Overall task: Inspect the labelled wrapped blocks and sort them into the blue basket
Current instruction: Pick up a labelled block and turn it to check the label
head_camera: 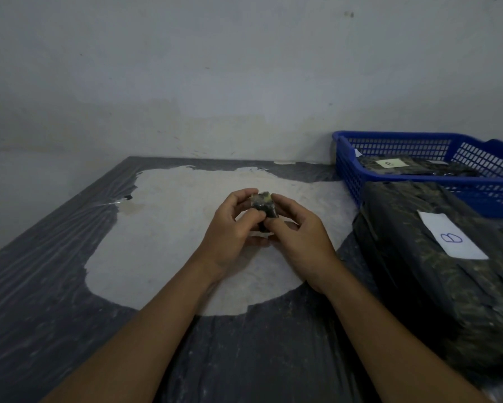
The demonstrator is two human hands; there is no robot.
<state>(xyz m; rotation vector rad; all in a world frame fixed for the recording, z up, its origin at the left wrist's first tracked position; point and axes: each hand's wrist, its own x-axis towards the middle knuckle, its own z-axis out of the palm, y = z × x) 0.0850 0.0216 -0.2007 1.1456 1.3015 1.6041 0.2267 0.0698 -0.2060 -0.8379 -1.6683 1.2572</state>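
Both hands met over the middle of the table [55,286], holding a small wrapped block [263,205] in dark plastic film above the pale worn patch. The left hand [232,228] curled its fingers round the block's left side, thumb towards its near face; the right hand [299,237] pinched its right side and near edge. The block sat between the fingertips of both hands, its far end poking up clear of them with a yellowish spot showing. It looked light and fairly stiff, though the film was probably slick, so a hold across the flat sides seemed safest. To the right lay a large wrapped bundle [418,286] bearing a white label [452,236], and beyond it the blue basket [349,170] already held labelled wrapped blocks [395,165].
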